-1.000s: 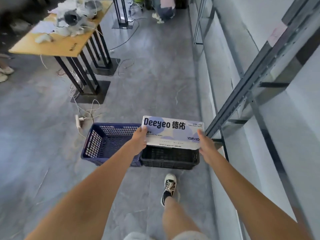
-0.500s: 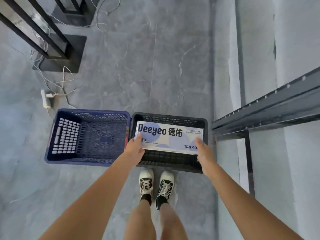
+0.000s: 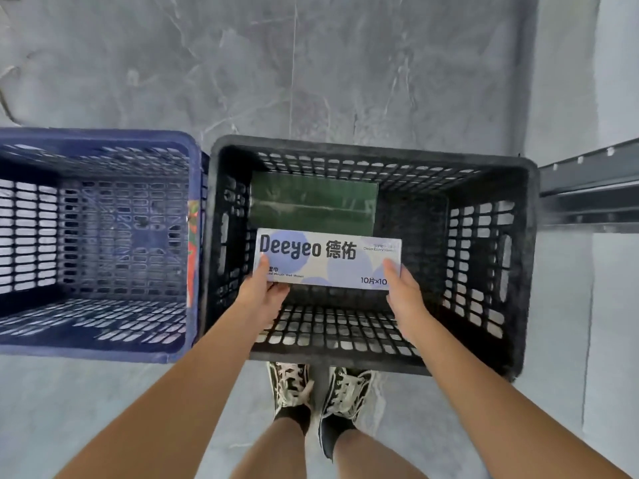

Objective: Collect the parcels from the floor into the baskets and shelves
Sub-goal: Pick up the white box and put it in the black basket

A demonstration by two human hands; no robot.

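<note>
The left hand [image 3: 261, 292] and right hand [image 3: 403, 292] each grip one end of a white box [image 3: 326, 259] inside a black basket [image 3: 373, 150]. A green parcel [image 3: 313, 202] lies on the basket's bottom. A blue basket [image 3: 100, 138] stands just beside it.

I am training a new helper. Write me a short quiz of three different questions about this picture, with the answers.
1. True or false: both hands hold the Deeyeo box.
2. Over which basket is the box held: A) blue basket, B) black basket?
3. What already lies inside the black basket?

Key
1. True: left hand and right hand grip its two ends.
2. B.
3. A dark green parcel, at the far left of the bottom.
</note>
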